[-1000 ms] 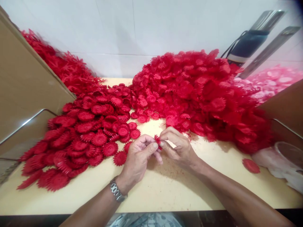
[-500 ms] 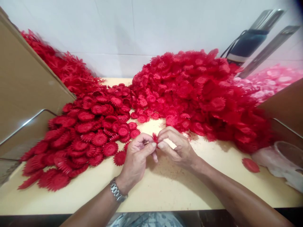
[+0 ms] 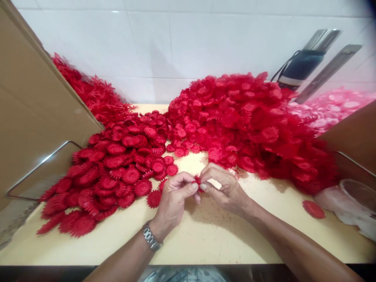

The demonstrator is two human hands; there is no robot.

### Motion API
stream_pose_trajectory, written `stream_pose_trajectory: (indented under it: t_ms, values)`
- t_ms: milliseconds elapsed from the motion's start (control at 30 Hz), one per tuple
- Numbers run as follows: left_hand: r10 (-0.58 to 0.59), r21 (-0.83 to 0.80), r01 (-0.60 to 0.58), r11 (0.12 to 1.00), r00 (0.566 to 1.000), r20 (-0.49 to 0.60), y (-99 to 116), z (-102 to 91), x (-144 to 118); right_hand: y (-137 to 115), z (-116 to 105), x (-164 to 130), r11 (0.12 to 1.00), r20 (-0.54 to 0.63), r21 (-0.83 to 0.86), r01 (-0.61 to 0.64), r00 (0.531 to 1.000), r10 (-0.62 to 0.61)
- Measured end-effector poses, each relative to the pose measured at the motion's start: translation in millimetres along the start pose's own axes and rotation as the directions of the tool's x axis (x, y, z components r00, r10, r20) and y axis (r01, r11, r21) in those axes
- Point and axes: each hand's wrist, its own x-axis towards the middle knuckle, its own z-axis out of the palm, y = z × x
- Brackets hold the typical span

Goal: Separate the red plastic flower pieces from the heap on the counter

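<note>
Little is changed since the earlier frames: only the view is tilted slightly, and the red flower (image 3: 197, 181) is still pinched between both hands above the table (image 3: 205, 239). It is gripped by the left hand (image 3: 174, 201) with thumb and fingers, and by the right hand (image 3: 225, 188) likewise. Loose flowers (image 3: 117, 172) are spread left, and a big pile (image 3: 249, 125) is heaped behind.

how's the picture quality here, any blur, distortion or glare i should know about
Head view: wide-angle bending, the table edge bows and the cardboard panel leans outward; corners darken at top right. Even, soft light, faint shadows under the left hand and right hand. The small red piece they pinch is sharp; the pink pile at right is smeared.
</note>
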Motion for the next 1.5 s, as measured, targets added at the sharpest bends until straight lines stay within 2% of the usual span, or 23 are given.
stream_pose_trajectory:
  t_ms: [167, 300, 500, 700, 767, 833, 900, 967, 1033, 1100, 1167, 1233, 1300, 1400, 1467, 1500]
  values:
    - [0.044, 0.019, -0.045, 0.999, 0.999, 0.008, 0, -0.2, -1, 0, -2, 0, 0.992, 0.031, 0.109, -0.056, 0.998, 0.053]
    - [0.062, 0.064, -0.061, 0.996, 0.998, -0.013, 3, 0.6, -1, 5, -5, -1, 0.981, 0.008, 0.162, -0.106, 0.994, 0.106]
    - [0.095, 0.09, -0.096, 0.991, 0.995, 0.008, 8, 2.4, -2, 5, -7, -2, 0.977, -0.06, 0.117, -0.18, 0.98, 0.188]
    - [0.107, 0.069, -0.105, 0.992, 0.994, -0.025, 12, 3.9, -4, 2, -8, -1, 0.978, -0.061, 0.109, -0.18, 0.98, 0.187]
    - [0.126, 0.044, -0.124, 0.991, 0.99, -0.058, 16, 1.1, -3, 5, -14, 0, 0.978, -0.124, 0.114, -0.175, 0.974, 0.189]
    - [0.171, 0.019, -0.17, 0.985, 0.98, -0.106, 23, -2.9, -2, 8, -25, 1, 0.976, -0.24, 0.121, -0.18, 0.949, 0.205]
    - [0.201, 0.027, -0.199, 0.98, 0.973, -0.113, 29, -6.1, -1, 9, -36, 3, 0.977, -0.295, 0.054, -0.207, 0.931, 0.214]
    - [0.185, 0.042, -0.182, 0.982, 0.981, -0.064, 33, -7.3, -1, 9, -45, 5, 0.967, -0.215, -0.1, -0.234, 0.954, 0.209]
    - [0.155, 0.036, -0.155, 0.987, 0.988, -0.012, 34, -6.6, 0, 7, -50, 7, 0.933, -0.055, -0.29, -0.214, 0.977, 0.207]
    - [0.133, 0.033, -0.133, 0.991, 0.991, 0.01, 33, -5.2, 0, 6, -50, 8, 0.882, 0.057, -0.436, -0.177, 0.973, 0.223]
    - [0.1, 0.057, -0.102, 0.993, 0.994, 0.031, 31, -3.9, 1, 4, -48, 7, 0.866, 0.084, -0.465, -0.185, 0.964, 0.251]
    - [0.066, 0.092, -0.07, 0.993, 0.997, 0.048, 29, -2.9, 1, 1, -42, 6, 0.92, 0.05, -0.283, -0.273, 0.953, 0.298]
    - [0.07, 0.128, -0.078, 0.989, 0.996, 0.063, 27, -2.4, 1, -4, -33, 7, 0.923, 0.086, 0.051, -0.381, 0.923, 0.376]
    - [0.09, 0.188, -0.107, 0.976, 0.991, 0.099, 24, -2.3, 1, -11, -18, 9, 0.736, 0.233, 0.458, -0.499, 0.866, 0.442]
    - [0.082, 0.229, -0.108, 0.967, 0.989, 0.119, 23, -2.0, 0, -12, -10, 9, 0.63, 0.24, 0.58, -0.516, 0.848, 0.473]
    - [0.079, 0.246, -0.106, 0.963, 0.99, 0.117, 23, -1.6, 0, -12, -7, 9, 0.609, 0.218, 0.607, -0.512, 0.843, 0.491]
